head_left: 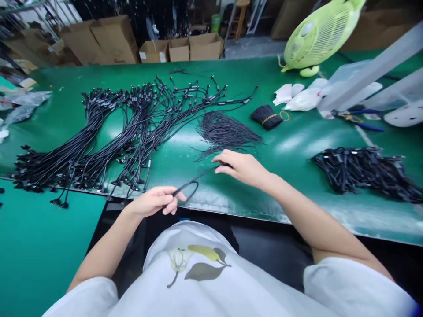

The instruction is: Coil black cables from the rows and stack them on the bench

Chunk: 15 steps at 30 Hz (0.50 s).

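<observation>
White pear-print shirt (198, 273) below, left grip (153, 201) clamped on a looped black cable (189, 185), right grip (241, 168) pinching its far stretch, over the green worktop (284, 145).

The cable (187, 188) looped between the left hand (152, 201) and the right hand (241, 167) is black, as are the long cable bundles (99, 127) lying across the green counter (284, 147). A brighter teal panel (42, 251) shows beside it. The bunch of short wires (266, 117) is black too, with a yellow band around it (the one warm note in all that black). The white shirt (211, 299) carries a printed sprig (198, 264) in yellow and grey-green. The desk fan (320, 33) is lime green, and the cardboard boxes (115, 39) are plain brown.
</observation>
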Each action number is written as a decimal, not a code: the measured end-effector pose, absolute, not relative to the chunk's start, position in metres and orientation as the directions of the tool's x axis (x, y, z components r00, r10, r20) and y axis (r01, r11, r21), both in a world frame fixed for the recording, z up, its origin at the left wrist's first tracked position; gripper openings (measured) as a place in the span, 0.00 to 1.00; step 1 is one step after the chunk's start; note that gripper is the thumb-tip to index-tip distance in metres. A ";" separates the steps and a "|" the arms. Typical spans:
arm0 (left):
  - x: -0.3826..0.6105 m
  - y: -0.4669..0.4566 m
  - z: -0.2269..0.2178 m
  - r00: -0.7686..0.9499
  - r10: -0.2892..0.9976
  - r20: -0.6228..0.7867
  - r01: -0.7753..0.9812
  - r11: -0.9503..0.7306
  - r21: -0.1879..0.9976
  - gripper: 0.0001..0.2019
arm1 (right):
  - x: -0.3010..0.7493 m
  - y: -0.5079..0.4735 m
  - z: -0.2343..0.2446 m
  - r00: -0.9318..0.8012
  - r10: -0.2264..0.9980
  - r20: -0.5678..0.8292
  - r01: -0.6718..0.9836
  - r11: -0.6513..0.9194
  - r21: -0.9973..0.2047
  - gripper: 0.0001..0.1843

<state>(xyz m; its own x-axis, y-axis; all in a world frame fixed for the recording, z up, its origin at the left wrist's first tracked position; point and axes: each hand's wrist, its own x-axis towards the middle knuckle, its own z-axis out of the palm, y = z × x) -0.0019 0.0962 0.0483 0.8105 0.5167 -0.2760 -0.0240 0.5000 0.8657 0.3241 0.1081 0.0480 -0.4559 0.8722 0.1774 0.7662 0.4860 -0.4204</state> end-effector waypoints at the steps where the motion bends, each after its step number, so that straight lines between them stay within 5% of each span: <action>1: -0.008 0.097 0.051 0.759 0.601 -0.251 -0.162 0.548 0.821 0.13 | 0.331 0.109 0.041 -0.443 0.875 0.195 0.756 0.481 -0.444 0.15; 4: -0.019 0.101 0.062 0.425 0.877 -0.226 -0.553 0.448 0.702 0.12 | 0.340 0.104 0.020 -0.412 0.871 0.268 0.758 0.491 -0.430 0.16; 6: -0.020 0.104 0.067 0.257 0.939 -0.228 -0.654 0.343 0.675 0.15 | 0.334 0.096 0.010 -0.417 0.847 0.331 0.791 0.517 -0.328 0.16; 10: -0.014 0.111 0.057 0.246 0.943 -0.226 -0.597 0.331 0.730 0.18 | 0.304 0.070 0.008 -0.575 0.738 0.352 0.779 0.626 -0.039 0.15; 15: -0.024 0.114 0.047 0.247 0.930 -0.272 -0.578 0.367 0.729 0.10 | 0.308 0.065 0.023 -0.601 0.709 0.368 0.782 0.618 0.085 0.16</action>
